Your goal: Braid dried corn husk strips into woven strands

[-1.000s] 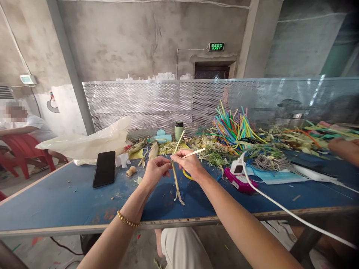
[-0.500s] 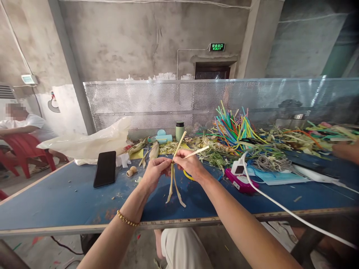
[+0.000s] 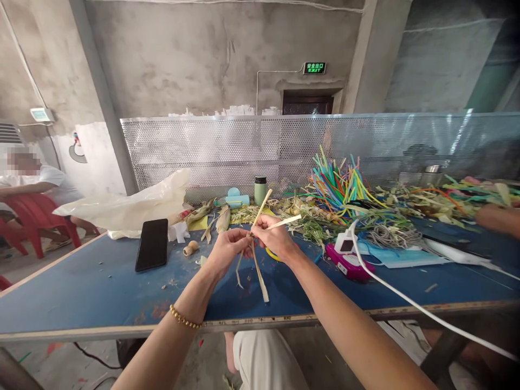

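Note:
Several pale, flat strips that look like dried corn husk (image 3: 260, 273) cross between my two hands above the blue table. My left hand (image 3: 230, 246) pinches them near the crossing from the left, wrist ringed by a gold bead bracelet. Fingertips of my right hand (image 3: 273, 237) close on the same crossing from the right. Two ends stick out upward and to the right, and two hang down toward the table. The fingers hide the crossing itself. Under my right hand shows part of a yellow ring-shaped thing (image 3: 274, 254).
A black phone (image 3: 151, 245) and small wooden pieces (image 3: 190, 248) lie left. Behind are husk scraps (image 3: 244, 215), a green bottle (image 3: 260, 190) and coloured pipe cleaners (image 3: 337, 184). On the right, a white cable (image 3: 400, 295) runs from a magenta power strip (image 3: 350, 262); another person's hand (image 3: 498, 219) is beyond.
The hanging ends have shifted: the left one swung left and looks thinner, the right one turned straighter. The upper strip tilts slightly more right. My hands stay almost in place.

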`<state>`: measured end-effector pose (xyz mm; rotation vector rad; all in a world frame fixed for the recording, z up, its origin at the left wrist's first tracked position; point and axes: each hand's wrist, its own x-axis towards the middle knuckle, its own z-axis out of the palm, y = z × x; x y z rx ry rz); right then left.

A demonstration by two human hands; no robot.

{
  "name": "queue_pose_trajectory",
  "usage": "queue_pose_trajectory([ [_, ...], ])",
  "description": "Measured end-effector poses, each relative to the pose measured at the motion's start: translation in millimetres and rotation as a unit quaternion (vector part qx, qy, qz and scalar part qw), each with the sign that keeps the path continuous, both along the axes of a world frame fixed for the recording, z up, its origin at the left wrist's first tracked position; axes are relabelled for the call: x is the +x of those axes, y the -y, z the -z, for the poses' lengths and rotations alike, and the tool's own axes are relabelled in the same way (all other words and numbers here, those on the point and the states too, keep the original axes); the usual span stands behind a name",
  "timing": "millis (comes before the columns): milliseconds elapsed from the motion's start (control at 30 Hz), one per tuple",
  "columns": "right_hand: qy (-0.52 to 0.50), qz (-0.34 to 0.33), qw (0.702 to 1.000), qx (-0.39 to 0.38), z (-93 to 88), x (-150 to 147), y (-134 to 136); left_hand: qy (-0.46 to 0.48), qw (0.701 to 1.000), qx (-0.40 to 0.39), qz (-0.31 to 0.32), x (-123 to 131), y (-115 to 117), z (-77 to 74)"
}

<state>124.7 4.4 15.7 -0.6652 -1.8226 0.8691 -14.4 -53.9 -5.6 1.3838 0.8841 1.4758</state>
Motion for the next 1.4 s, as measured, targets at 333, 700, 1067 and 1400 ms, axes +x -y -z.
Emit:
queue_pose_trajectory([
  [333,-0.003,-0.075,0.997,-0.035,3.4,3.6,-4.1,0.041,0.999,0.004,-0.004,-4.2,-3.5,1.7],
  [700,-0.057,-0.115,0.987,-0.101,-1.4,4.4,-3.6,0.090,0.996,0.016,0.003,-4.9,-3.5,0.5],
  [1067,-0.103,-0.085,0.978,-0.162,0.8,7.2,-6.3,0.080,0.996,0.006,-0.038,-8.6,-6.3,4.1],
  [1400,-0.126,-0.052,0.983,-0.124,-0.3,7.2,-7.8,0.042,0.998,0.005,-0.048,-7.2,-7.6,6.5],
])
